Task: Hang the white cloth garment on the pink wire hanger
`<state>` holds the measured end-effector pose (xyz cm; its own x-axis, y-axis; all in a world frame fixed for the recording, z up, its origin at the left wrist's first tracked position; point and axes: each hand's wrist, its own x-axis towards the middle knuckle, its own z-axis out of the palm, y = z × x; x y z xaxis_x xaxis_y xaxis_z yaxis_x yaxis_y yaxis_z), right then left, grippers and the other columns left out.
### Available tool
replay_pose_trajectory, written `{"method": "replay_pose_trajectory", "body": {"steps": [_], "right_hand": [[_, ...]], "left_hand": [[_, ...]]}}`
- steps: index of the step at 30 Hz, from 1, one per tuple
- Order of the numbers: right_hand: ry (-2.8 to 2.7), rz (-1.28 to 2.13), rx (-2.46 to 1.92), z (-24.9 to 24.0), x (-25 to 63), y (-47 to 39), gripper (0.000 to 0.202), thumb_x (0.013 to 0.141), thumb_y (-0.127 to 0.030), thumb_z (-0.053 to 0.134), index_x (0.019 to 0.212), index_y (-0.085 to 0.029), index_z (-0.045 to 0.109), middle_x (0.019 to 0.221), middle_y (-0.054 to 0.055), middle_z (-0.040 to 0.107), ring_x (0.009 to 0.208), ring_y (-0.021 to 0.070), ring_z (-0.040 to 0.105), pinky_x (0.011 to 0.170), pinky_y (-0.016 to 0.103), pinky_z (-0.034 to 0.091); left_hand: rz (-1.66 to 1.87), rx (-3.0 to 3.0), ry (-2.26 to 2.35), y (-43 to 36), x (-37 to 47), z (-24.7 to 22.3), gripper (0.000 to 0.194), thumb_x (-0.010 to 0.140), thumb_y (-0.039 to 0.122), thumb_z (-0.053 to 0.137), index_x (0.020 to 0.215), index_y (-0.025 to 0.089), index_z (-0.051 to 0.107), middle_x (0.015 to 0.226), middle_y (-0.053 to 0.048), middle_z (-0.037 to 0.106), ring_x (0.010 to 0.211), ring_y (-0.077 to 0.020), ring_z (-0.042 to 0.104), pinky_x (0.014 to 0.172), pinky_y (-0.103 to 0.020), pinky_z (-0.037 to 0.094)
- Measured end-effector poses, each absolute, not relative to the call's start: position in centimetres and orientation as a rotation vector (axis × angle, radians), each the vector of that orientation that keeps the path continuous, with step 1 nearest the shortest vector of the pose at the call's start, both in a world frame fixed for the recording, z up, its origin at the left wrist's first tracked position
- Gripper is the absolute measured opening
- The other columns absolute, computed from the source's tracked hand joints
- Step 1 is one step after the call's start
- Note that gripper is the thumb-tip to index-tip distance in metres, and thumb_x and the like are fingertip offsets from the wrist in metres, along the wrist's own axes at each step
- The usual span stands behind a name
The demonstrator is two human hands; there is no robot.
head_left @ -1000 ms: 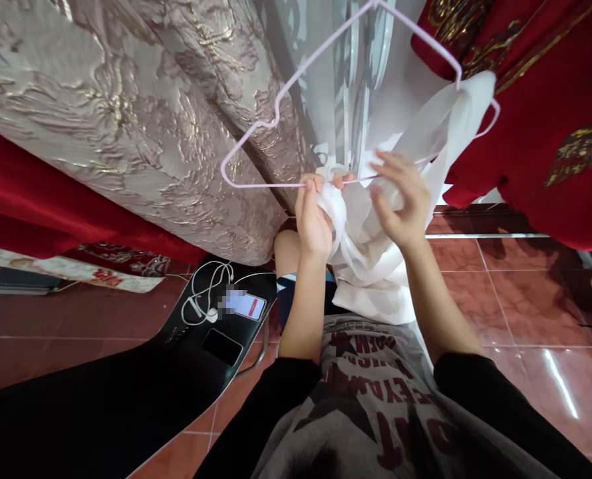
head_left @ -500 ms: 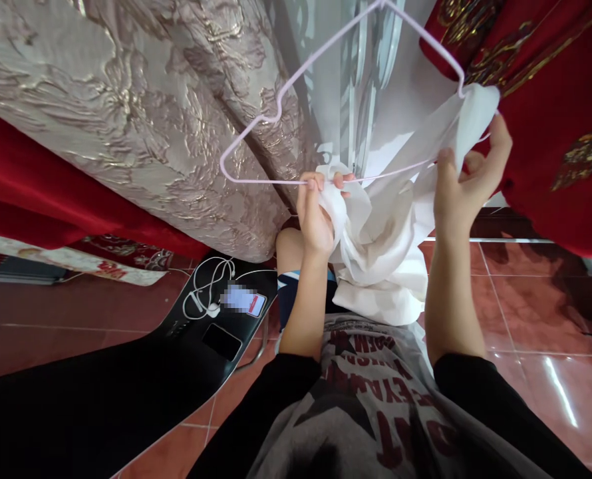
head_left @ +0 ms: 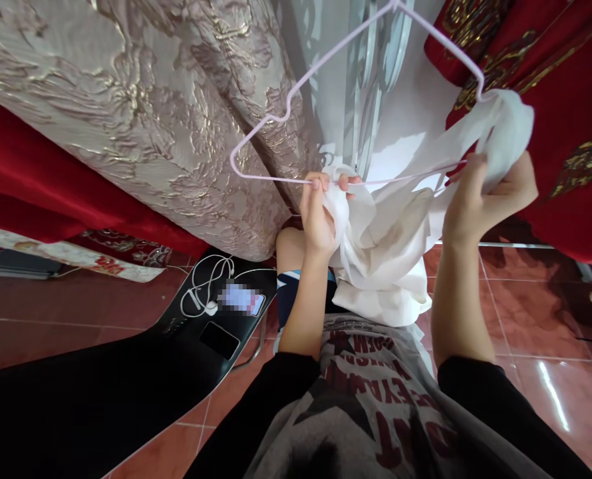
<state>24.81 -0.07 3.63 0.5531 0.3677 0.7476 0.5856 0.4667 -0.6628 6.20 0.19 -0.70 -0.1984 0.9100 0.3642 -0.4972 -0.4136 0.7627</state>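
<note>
- Beige drape (head_left: 141, 133) hangs at our left.
- Black seat (head_left: 141, 386) under its hem.
- White cloth (head_left: 390, 249) heaped on our lap, upper end over the hanger's (head_left: 276, 178) right corner.
- Pink hanger spans both hands.
- Our right hand (head_left: 475, 206) touches cloth there; pinch we cannot tell.
- Our left hand (head_left: 319, 219) pinches hanger bar, cloth.
- Two phones (head_left: 219, 340) on seat.

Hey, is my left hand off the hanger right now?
No, the left hand grips the hanger along its bottom edge, where white cloth is bunched.
</note>
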Motion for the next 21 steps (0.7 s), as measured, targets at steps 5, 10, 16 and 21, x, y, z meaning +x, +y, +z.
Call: {"method": "replay_pose_trajectory", "body": {"steps": [5,10,16,21], "right_hand": [[-1.130,0.072,-1.069,4.5,25.4,0.1,0.021,0.078,-0.019,0.050,0.057,-0.020,0.045,0.051,-0.001,0.039,0.050,0.0088,0.036,0.055,0.028,0.029],[-1.351,0.494,-1.106,8.7,26.5,-0.6,0.016,0.080,-0.020,0.060,0.086,-0.013,0.073,0.058,0.001,0.056,0.049,0.0106,0.050,0.050,0.028,0.034],[-1.323,0.728,-0.843,13.6,28.9,1.6,0.022,0.087,-0.015,0.052,0.073,-0.018,0.068,0.070,0.003,0.055,0.061,0.0100,0.054,0.058,0.030,0.045],[-1.007,1.092,-0.797,12.4,33.4,3.9,0.059,0.102,-0.013,0.016,0.076,-0.022,0.068,0.070,0.000,0.057,0.061,0.0043,0.056,0.062,0.023,0.049]], "left_hand": [[1.757,1.012,0.649,0.2,5.9,-0.7,0.043,0.100,0.065,0.049,0.085,0.025,0.046,0.084,-0.006,0.056,0.102,-0.0275,0.071,0.071,-0.035,0.062],[1.774,0.985,0.490,0.4,5.8,-0.9,0.034,0.101,0.055,0.054,0.085,0.025,0.046,0.081,-0.004,0.052,0.096,-0.0243,0.071,0.071,-0.033,0.063],[1.726,1.038,0.486,0.3,5.7,-0.7,0.032,0.104,0.050,0.051,0.086,0.024,0.045,0.082,-0.004,0.054,0.100,-0.0247,0.072,0.067,-0.029,0.064],[1.706,1.039,0.522,0.3,6.0,-0.8,0.032,0.105,0.051,0.048,0.088,0.024,0.044,0.082,-0.004,0.052,0.102,-0.0239,0.071,0.067,-0.028,0.064]]}}
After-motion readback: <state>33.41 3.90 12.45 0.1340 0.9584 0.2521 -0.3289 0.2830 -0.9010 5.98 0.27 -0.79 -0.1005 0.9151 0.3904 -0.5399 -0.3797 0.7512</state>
